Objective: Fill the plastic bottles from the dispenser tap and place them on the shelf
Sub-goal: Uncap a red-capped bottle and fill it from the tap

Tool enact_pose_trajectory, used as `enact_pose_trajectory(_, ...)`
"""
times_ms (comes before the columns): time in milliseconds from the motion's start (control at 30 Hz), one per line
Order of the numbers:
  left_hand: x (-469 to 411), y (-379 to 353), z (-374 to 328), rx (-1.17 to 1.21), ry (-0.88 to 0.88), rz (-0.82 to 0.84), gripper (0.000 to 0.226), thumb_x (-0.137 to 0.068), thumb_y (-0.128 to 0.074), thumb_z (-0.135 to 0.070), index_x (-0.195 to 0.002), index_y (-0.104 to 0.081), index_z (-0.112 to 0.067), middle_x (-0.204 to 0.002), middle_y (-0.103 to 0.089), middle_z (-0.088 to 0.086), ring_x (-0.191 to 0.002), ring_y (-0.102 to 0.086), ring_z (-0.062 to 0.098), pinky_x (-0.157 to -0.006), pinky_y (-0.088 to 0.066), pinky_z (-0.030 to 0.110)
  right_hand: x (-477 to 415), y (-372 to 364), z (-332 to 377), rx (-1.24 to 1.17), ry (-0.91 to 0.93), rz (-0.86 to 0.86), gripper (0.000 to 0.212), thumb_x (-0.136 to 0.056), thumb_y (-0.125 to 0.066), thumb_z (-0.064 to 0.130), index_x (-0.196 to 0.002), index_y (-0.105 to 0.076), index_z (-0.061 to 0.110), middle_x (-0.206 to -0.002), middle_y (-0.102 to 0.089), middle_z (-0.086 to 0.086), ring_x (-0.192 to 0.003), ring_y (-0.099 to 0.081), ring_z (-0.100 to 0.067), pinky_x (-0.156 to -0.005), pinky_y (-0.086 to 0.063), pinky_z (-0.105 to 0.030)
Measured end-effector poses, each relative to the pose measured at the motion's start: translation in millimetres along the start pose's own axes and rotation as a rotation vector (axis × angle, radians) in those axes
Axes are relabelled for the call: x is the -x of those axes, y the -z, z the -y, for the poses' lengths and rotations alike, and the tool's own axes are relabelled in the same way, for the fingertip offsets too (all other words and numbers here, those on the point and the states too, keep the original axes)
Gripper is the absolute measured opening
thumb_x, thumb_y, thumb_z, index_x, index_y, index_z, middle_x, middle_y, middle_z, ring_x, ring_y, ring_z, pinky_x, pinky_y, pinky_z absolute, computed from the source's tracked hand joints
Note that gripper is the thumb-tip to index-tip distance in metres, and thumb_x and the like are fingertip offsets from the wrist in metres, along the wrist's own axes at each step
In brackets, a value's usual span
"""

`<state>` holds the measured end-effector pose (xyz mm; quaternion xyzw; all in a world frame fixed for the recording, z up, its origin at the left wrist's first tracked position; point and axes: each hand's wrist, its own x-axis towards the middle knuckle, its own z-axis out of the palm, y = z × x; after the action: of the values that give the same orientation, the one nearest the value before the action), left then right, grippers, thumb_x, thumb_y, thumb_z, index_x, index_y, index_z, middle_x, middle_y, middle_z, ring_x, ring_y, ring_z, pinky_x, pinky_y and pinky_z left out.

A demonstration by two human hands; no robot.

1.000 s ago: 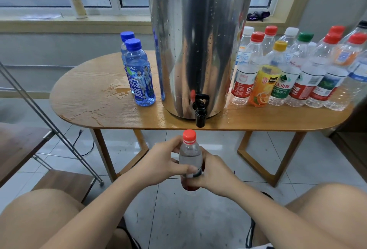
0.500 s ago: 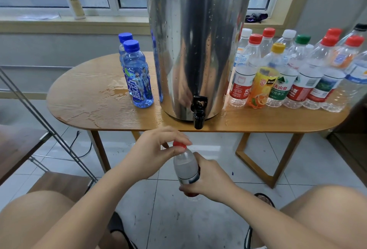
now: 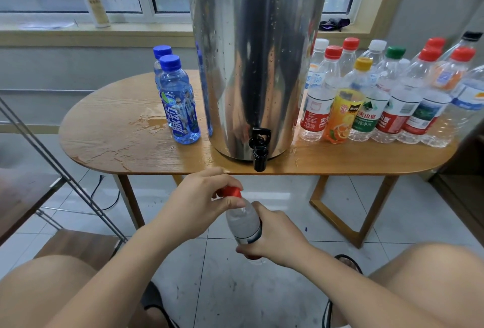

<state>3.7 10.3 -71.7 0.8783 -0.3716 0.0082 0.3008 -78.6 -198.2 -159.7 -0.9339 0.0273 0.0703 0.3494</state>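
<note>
Holding one clear bottle low over the floor tiles, between the knees, just below and in front of the table edge, tipped a little to the left. Wrapped round its lower half with the right hand, fingers curled snug, presumably to stop any spinning. Pinching the red cap with the left hand, thumb and fingertips closed round it, so pretty clearly a twist job. Tightening or loosening? Can't tell, and can't read the fill level through the cloudy plastic either. Kept near the black tap of the big steel dispenser, probably for a short reach up. Also spotted left of the dispenser: two blue-capped bottles beside a puddle on the wooden table. On the right, a crowd of mixed bottles, guessing the queue. Far left, the shelf, handy for drop-offs without getting up.
</note>
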Motion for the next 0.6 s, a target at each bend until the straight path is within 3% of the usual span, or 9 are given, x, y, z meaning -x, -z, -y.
enact_pose_trajectory(67, -0.7, 2.6, 2.6, 0.055, -0.012, 0.034, 0.027, -0.090, -0.084, -0.044, -0.117, -0.080, -0.042, -0.103, -0.065, -0.021, -0.099, -0.062, 0.004, -0.081, -0.048, 0.018, 1.0, 0.9, -0.6, 0.003, -0.003, 0.000, 0.067, -0.063, -0.091, 0.062, -0.112, -0.047, 0.048, -0.099, -0.070, 0.015, -0.090, -0.068, -0.009, -0.074, -0.061, -0.034)
enact_pose_trajectory(200, 0.3, 8.4, 7.5, 0.126, -0.064, 0.125, 0.040, -0.093, -0.086, -0.017, -0.122, -0.081, -0.044, -0.119, -0.072, -0.025, -0.114, -0.067, 0.002, -0.094, -0.049, 0.013, 1.3, 3.4, -0.6, 0.011, 0.001, 0.020, 0.068, -0.062, -0.091, 0.062, -0.113, -0.049, 0.046, -0.100, -0.071, 0.016, -0.092, -0.068, -0.009, -0.079, -0.062, -0.040)
enact_pose_trajectory(300, 1.8, 11.0, 5.6, 0.130, -0.044, 0.098, 0.036, -0.091, -0.086, -0.041, -0.126, -0.079, -0.045, -0.118, -0.074, -0.027, -0.112, -0.068, 0.001, -0.091, -0.054, 0.016, 1.4, 4.1, 1.2, 0.001, 0.008, 0.037, 0.069, -0.061, -0.091, 0.062, -0.115, -0.050, 0.047, -0.104, -0.071, 0.017, -0.095, -0.068, -0.009, -0.082, -0.063, -0.041)
enact_pose_trajectory(433, 1.8, 6.6, 1.0, -0.091, 0.010, -0.017, 0.059, -0.079, -0.066, -0.081, -0.111, -0.082, -0.034, -0.096, -0.068, -0.020, -0.087, -0.065, 0.003, -0.073, -0.055, 0.021, 2.3, 4.4, 6.0, 0.024, 0.016, 0.038, 0.068, -0.063, -0.090, 0.063, -0.115, -0.048, 0.047, -0.103, -0.069, 0.016, -0.094, -0.067, -0.009, -0.080, -0.062, -0.039)
enact_pose_trajectory(500, 0.5, 3.0, -0.6, -0.150, 0.031, -0.039, 0.066, -0.080, -0.058, -0.085, -0.104, -0.080, -0.028, -0.093, -0.067, -0.016, -0.083, -0.062, 0.008, -0.072, -0.056, 0.028, 2.5, 4.7, 7.1, 0.042, 0.017, 0.033, 0.069, -0.063, -0.089, 0.065, -0.115, -0.048, 0.047, -0.104, -0.069, 0.016, -0.096, -0.066, -0.009, -0.081, -0.062, -0.038)
enact_pose_trajectory(600, -0.1, -1.3, 0.1, -0.084, 0.010, -0.069, 0.059, -0.087, -0.056, -0.076, -0.109, -0.081, -0.027, -0.094, -0.060, -0.021, -0.085, -0.058, 0.008, -0.074, -0.048, 0.021, 2.1, 7.2, 7.5, 0.049, 0.007, 0.024, 0.070, -0.063, -0.089, 0.066, -0.116, -0.049, 0.048, -0.106, -0.069, 0.017, -0.097, -0.067, -0.009, -0.082, -0.062, -0.037)
